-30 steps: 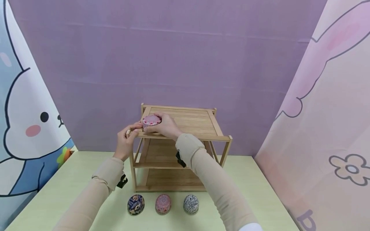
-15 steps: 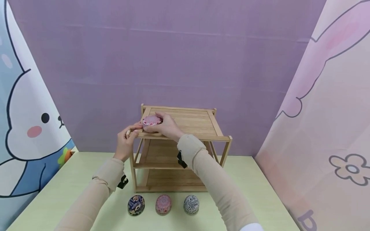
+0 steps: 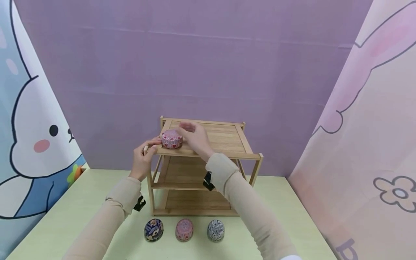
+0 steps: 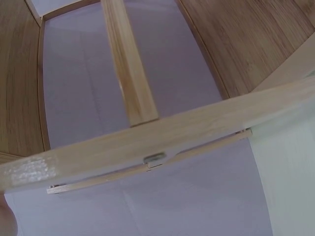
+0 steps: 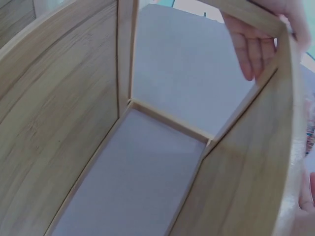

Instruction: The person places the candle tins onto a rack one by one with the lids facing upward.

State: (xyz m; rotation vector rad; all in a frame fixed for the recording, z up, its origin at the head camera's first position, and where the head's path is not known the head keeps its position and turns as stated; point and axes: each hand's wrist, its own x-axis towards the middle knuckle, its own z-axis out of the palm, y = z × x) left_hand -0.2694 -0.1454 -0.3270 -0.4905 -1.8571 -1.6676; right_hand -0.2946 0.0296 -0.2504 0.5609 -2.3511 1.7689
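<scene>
A pink patterned round tin (image 3: 172, 139) sits on the top board of a three-tier wooden shelf (image 3: 221, 139), near its front left corner. My right hand (image 3: 196, 140) is just right of the tin, its fingers loosely bent and holding nothing. My left hand (image 3: 143, 159) grips the shelf's front left corner, its fingertips by the tin's left side. In the right wrist view the left hand's fingers (image 5: 251, 46) hang beside the wooden frame, and only a sliver of the tin (image 5: 310, 125) shows at the right edge.
In front of the shelf, a dark blue patterned tin (image 3: 154, 230), another pink tin (image 3: 184, 230) and a grey-white leafy tin (image 3: 216, 230) stand in a row on the pale green table (image 3: 273, 216). A purple backdrop (image 3: 208, 72) rises behind; printed panels flank both sides.
My right hand has let go of the pink tin on the top board and moved a little up and right. The left hand keeps its grip on the corner.
</scene>
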